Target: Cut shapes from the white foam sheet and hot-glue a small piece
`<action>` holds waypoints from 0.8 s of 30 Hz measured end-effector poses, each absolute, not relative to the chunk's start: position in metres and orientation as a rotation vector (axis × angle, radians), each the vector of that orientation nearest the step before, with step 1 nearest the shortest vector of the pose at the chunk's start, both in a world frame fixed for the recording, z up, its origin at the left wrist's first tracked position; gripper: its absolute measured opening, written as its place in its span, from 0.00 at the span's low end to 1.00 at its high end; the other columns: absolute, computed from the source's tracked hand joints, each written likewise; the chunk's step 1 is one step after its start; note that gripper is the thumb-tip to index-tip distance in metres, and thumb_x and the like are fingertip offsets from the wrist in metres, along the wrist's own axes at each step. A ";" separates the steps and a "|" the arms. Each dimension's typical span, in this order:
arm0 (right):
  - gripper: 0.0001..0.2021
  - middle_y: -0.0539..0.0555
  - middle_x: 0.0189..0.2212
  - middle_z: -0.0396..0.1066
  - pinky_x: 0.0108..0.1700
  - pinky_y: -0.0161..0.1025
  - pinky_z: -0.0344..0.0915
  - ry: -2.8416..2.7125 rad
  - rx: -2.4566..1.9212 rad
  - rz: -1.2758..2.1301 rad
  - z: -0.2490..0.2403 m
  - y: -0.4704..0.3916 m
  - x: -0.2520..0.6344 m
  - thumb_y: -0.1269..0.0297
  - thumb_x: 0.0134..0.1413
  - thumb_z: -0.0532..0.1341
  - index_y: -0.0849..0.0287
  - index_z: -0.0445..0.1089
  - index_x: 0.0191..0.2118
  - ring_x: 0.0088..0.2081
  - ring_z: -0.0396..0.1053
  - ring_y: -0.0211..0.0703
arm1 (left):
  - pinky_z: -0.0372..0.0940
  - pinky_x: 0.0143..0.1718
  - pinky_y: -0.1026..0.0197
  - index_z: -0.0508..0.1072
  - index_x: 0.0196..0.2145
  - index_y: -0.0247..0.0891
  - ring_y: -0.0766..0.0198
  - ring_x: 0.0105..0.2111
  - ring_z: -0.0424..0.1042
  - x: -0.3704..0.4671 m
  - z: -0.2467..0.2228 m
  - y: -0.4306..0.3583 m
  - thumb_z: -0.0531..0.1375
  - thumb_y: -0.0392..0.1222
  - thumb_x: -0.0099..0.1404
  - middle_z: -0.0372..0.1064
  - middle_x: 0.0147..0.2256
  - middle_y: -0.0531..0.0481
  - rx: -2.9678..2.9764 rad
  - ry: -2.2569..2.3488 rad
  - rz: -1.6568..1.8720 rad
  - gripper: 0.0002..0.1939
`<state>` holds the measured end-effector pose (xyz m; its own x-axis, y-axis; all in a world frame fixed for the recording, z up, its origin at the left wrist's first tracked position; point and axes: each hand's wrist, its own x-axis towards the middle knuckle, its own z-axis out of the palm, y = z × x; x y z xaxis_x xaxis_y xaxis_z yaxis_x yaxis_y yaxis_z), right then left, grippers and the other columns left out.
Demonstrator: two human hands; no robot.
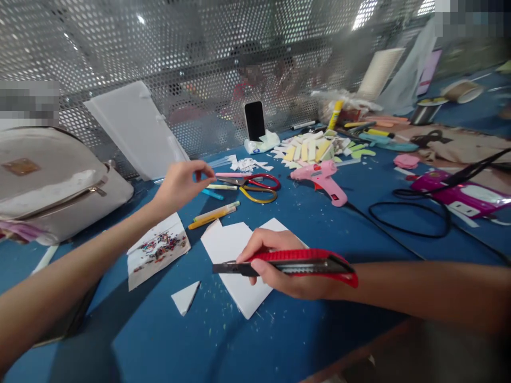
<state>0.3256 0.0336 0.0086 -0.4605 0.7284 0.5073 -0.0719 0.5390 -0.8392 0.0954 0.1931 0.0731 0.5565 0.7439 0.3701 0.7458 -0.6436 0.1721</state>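
My right hand (275, 260) grips a red and black utility knife (307, 262), its dark blade pointing left. Beneath that hand lies a piece of white foam board (235, 244) with angled edges. My left hand (186, 183) is raised, thumb and fingertips pinched together; whatever is between them, if anything, I cannot make out. Just right of its fingertips are scissors (259, 189) with red and yellow handles. Yellow-orange pens (213, 214) lie in front of the scissors. A small white triangular offcut (186, 298) sits left of the board, near a paper sheet (138, 266) bearing colourful bits.
A pink glue gun (323, 178) trails a black cord at right. Behind are a phone (254, 121), a heap of yellow and white strips (311, 149) and a perforated metal screen (191, 64). A pale backpack (51, 181) and leaning white sheets (131, 127) stand left.
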 end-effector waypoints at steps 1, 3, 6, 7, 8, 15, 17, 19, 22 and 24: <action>0.06 0.52 0.29 0.75 0.31 0.31 0.67 -1.839 -0.502 0.984 0.007 0.033 0.326 0.68 0.63 0.59 0.62 0.72 0.41 0.28 0.73 0.35 | 0.70 0.42 0.55 0.74 0.40 0.34 0.62 0.36 0.73 0.110 0.071 0.211 0.61 0.47 0.72 0.73 0.37 0.50 -2.769 -1.325 -0.616 0.11; 0.06 0.51 0.30 0.75 0.31 0.30 0.67 -1.877 -0.423 0.854 0.003 0.034 0.325 0.68 0.61 0.60 0.62 0.73 0.41 0.28 0.72 0.34 | 0.72 0.45 0.52 0.74 0.44 0.34 0.60 0.41 0.75 0.139 0.064 0.245 0.62 0.48 0.72 0.73 0.42 0.48 -2.774 -1.333 -0.538 0.13; 0.07 0.50 0.29 0.75 0.33 0.29 0.67 -1.899 -0.354 0.711 -0.002 0.036 0.323 0.69 0.58 0.61 0.61 0.73 0.41 0.27 0.70 0.33 | 0.72 0.48 0.49 0.73 0.50 0.34 0.57 0.46 0.74 0.176 0.053 0.286 0.62 0.47 0.72 0.72 0.48 0.44 -2.781 -1.352 -0.463 0.15; 0.07 0.50 0.29 0.75 0.33 0.29 0.67 -1.901 -0.346 0.689 -0.003 0.037 0.323 0.69 0.57 0.62 0.61 0.73 0.41 0.27 0.70 0.33 | 0.72 0.48 0.48 0.72 0.51 0.35 0.56 0.46 0.74 0.185 0.050 0.296 0.62 0.47 0.72 0.71 0.49 0.44 -2.780 -1.364 -0.447 0.16; 0.07 0.50 0.28 0.74 0.33 0.28 0.66 -1.900 -0.345 0.677 -0.003 0.038 0.322 0.70 0.56 0.62 0.61 0.73 0.41 0.27 0.70 0.33 | 0.72 0.49 0.48 0.72 0.52 0.35 0.56 0.47 0.74 0.193 0.047 0.305 0.62 0.47 0.72 0.71 0.50 0.44 -2.778 -1.379 -0.434 0.16; 0.06 0.48 0.26 0.74 0.32 0.27 0.66 -1.897 -0.348 0.681 0.002 0.038 0.321 0.71 0.55 0.60 0.61 0.73 0.38 0.25 0.69 0.32 | 0.71 0.50 0.47 0.71 0.54 0.36 0.55 0.49 0.73 0.212 0.039 0.326 0.62 0.47 0.72 0.70 0.52 0.43 -2.688 -1.481 -0.398 0.17; 0.06 0.49 0.27 0.75 0.32 0.29 0.67 -1.898 -0.352 0.682 0.000 0.038 0.321 0.70 0.56 0.61 0.60 0.73 0.39 0.26 0.70 0.33 | 0.71 0.50 0.47 0.71 0.54 0.36 0.55 0.49 0.73 0.210 0.042 0.326 0.62 0.47 0.72 0.70 0.52 0.43 -2.662 -1.489 -0.409 0.17; 0.06 0.50 0.29 0.76 0.33 0.29 0.68 -1.911 -0.357 0.692 -0.002 0.038 0.322 0.68 0.57 0.61 0.60 0.73 0.40 0.26 0.71 0.34 | 0.71 0.50 0.47 0.71 0.53 0.36 0.55 0.49 0.73 0.205 0.047 0.323 0.62 0.47 0.72 0.70 0.52 0.43 -2.640 -1.482 -0.438 0.16; 0.07 0.51 0.30 0.76 0.33 0.30 0.68 -1.937 -0.368 0.713 -0.005 0.038 0.323 0.67 0.60 0.60 0.60 0.73 0.42 0.27 0.71 0.34 | 0.70 0.51 0.46 0.72 0.52 0.35 0.54 0.50 0.73 0.192 0.060 0.308 0.62 0.46 0.72 0.70 0.52 0.43 -2.625 -1.434 -0.516 0.16; 0.07 0.51 0.30 0.76 0.32 0.30 0.67 -1.944 -0.374 0.724 -0.005 0.038 0.324 0.67 0.60 0.60 0.61 0.73 0.42 0.27 0.71 0.34 | 0.70 0.51 0.47 0.72 0.51 0.35 0.56 0.48 0.73 0.179 0.069 0.289 0.62 0.46 0.72 0.70 0.51 0.44 -2.648 -1.375 -0.576 0.15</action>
